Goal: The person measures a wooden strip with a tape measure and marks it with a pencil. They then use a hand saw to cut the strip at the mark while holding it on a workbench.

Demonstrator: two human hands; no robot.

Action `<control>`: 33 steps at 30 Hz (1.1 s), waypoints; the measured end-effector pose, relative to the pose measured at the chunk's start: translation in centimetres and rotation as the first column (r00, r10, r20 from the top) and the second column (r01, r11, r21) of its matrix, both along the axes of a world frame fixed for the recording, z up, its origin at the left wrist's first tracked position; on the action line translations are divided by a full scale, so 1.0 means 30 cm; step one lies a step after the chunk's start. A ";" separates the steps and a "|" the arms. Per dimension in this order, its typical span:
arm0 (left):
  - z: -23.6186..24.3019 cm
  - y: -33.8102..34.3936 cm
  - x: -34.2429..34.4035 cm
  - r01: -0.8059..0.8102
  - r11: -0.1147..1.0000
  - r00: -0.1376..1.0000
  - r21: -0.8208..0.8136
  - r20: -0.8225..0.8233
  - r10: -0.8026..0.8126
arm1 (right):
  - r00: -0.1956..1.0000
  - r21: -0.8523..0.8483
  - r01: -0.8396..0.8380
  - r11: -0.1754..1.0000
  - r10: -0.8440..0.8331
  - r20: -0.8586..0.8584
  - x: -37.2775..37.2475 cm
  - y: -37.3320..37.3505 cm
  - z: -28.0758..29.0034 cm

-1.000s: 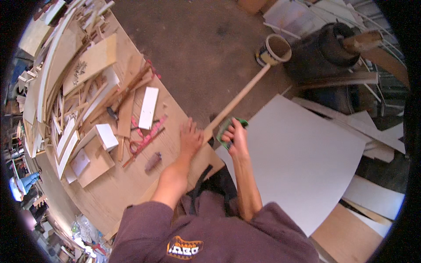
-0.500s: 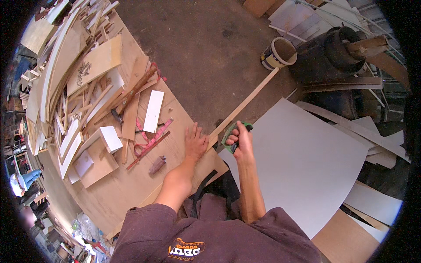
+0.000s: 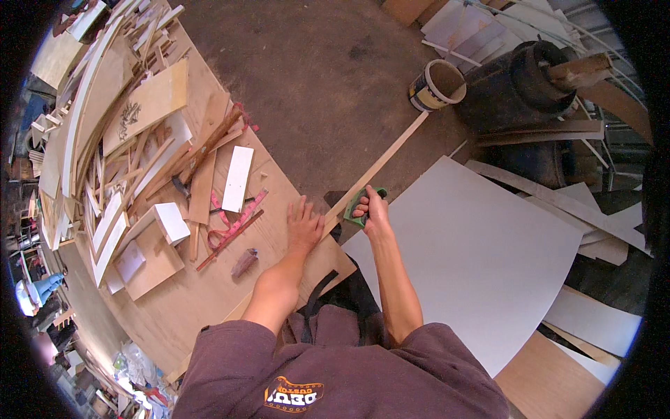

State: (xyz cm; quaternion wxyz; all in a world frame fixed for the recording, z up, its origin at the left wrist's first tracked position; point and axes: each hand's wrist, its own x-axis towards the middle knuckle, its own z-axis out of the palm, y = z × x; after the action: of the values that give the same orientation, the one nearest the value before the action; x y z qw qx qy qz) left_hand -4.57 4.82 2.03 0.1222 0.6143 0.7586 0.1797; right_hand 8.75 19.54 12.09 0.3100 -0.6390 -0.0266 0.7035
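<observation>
My left hand (image 3: 305, 228) lies with fingers stretched at the right edge of a plywood-topped table (image 3: 209, 300). Its thumb side rests against a long, narrow wooden strip (image 3: 387, 157) that runs past the edge toward the floor. Just right of the strip, my right hand (image 3: 375, 211) is closed around the green handle of a handsaw (image 3: 354, 218). The blade is mostly hidden, so I cannot tell whether it touches the wood. Left of my left hand lie a pink measuring tape (image 3: 234, 227), a thin reddish stick (image 3: 230, 239) and a small purplish-brown wrapped object (image 3: 245, 262).
Wood offcuts (image 3: 150, 112) heap over the table's far left, beside a white rectangular block (image 3: 239, 179). A bucket (image 3: 437, 87) stands on the floor near the strip's far end, next to a black drum (image 3: 513, 87). A large pale sheet (image 3: 474, 258) lies at my right.
My right hand and the saw have moved slightly forward and closer to the strip. My left hand stays in place on the table. The whole view has shifted a little.
</observation>
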 end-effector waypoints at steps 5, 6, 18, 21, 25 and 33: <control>0.006 0.014 0.019 -0.028 1.000 0.999 0.002 0.029 0.028 | 0.993 -0.025 0.039 0.999 -0.042 -0.111 0.038 0.067 -0.022; 0.018 0.019 0.026 -0.002 1.000 1.000 -0.009 0.016 0.002 | 0.989 -0.013 0.028 1.000 -0.030 -0.147 0.064 0.070 -0.030; 0.014 0.008 0.000 0.033 0.999 0.997 0.005 -0.064 -0.033 | 0.987 0.287 0.079 0.955 -0.115 0.108 0.211 0.186 0.152; 0.025 0.005 0.006 0.013 1.000 0.999 -0.004 -0.032 -0.014 | 0.970 0.329 -0.030 0.944 -0.052 0.237 0.119 0.062 0.117; 0.038 0.011 0.016 -0.024 1.000 0.999 0.013 0.029 0.024 | 0.981 0.417 -0.069 0.906 -0.014 0.191 0.113 -0.018 0.098; 0.019 -0.005 -0.005 -0.007 0.998 1.000 0.064 0.009 0.007 | 0.862 0.529 -0.357 0.770 0.053 0.504 0.151 -0.142 0.151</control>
State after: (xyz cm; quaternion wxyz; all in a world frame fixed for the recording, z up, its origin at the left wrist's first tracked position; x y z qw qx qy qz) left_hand -4.72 4.66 2.61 0.1050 0.6144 0.7541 0.2068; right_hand 13.27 15.29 16.63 0.4011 -0.6463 -0.3947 0.5154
